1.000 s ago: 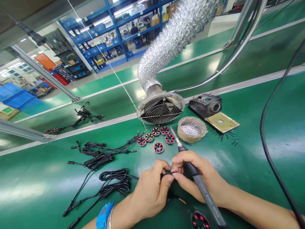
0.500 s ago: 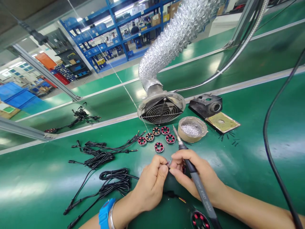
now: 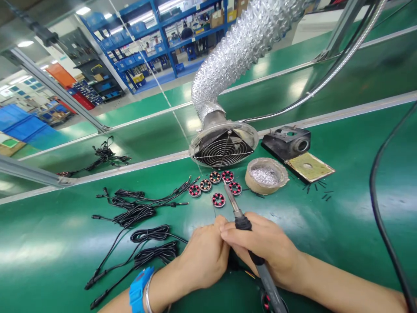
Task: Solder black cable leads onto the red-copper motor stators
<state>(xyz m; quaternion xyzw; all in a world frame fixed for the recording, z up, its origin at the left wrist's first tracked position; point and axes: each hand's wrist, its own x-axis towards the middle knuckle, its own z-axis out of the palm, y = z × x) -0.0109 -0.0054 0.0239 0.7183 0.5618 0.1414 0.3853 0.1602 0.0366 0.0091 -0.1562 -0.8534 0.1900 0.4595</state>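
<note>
My right hand grips a soldering iron, its metal tip pointing up and left near the small round motor stators. Its thumb and forefinger touch the fingertips of my left hand. The left fingers are closed in a pinch. A black cable runs from the left in under that hand; its end is hidden by the fingers. Coloured wire ends show beneath the right hand. Another stator, with red windings, lies partly behind the iron's handle at the bottom.
Coiled black cables lie to the left. Behind the stators stands a round fume extractor on a silver duct. A tub of metal shavings and an iron stand with a yellow sponge are at right.
The soldering iron's tip has swung left, from beside the tub to over the stators. My hands have closed together, covering the thin wires seen at the fingertips before. The view has shifted slightly.
</note>
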